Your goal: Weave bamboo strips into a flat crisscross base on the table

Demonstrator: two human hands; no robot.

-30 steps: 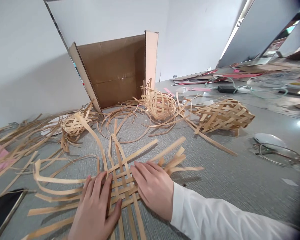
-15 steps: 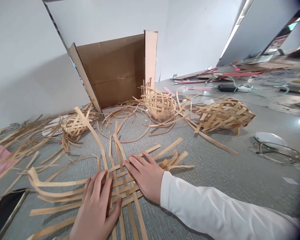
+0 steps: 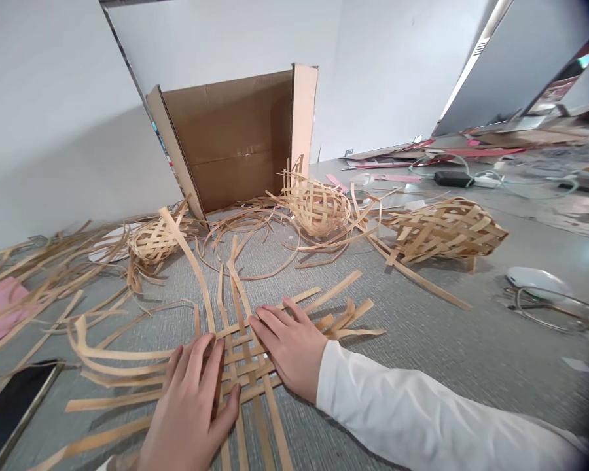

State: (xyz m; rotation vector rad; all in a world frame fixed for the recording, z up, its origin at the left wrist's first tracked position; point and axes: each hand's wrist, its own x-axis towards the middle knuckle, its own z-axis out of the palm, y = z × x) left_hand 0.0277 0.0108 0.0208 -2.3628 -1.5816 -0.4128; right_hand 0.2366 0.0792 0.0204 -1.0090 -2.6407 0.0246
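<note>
A flat lattice of crossed bamboo strips [image 3: 248, 366] lies on the grey table. My left hand [image 3: 189, 399] rests on its left side, fingers spread over the strips, thumb apart. Across the right side lies my right hand [image 3: 289, 350], palm down with the fingers stretched out. Both hands press on the weave, and parts of it are hidden beneath them. Loose strip ends stick out to the left, the back, the right and the front.
An upright cardboard box [image 3: 235, 144] stands behind. Woven bamboo pieces lie at the left [image 3: 154, 242], the middle [image 3: 321, 206] and the right [image 3: 449, 229]. A phone [image 3: 17, 405], glasses [image 3: 557, 311], a white mouse [image 3: 540, 282] and pink paper [image 3: 2, 311] surround the work.
The view has shifted slightly, so the scene sits a little further right. Both hands keep nearly the same place on the lattice.
</note>
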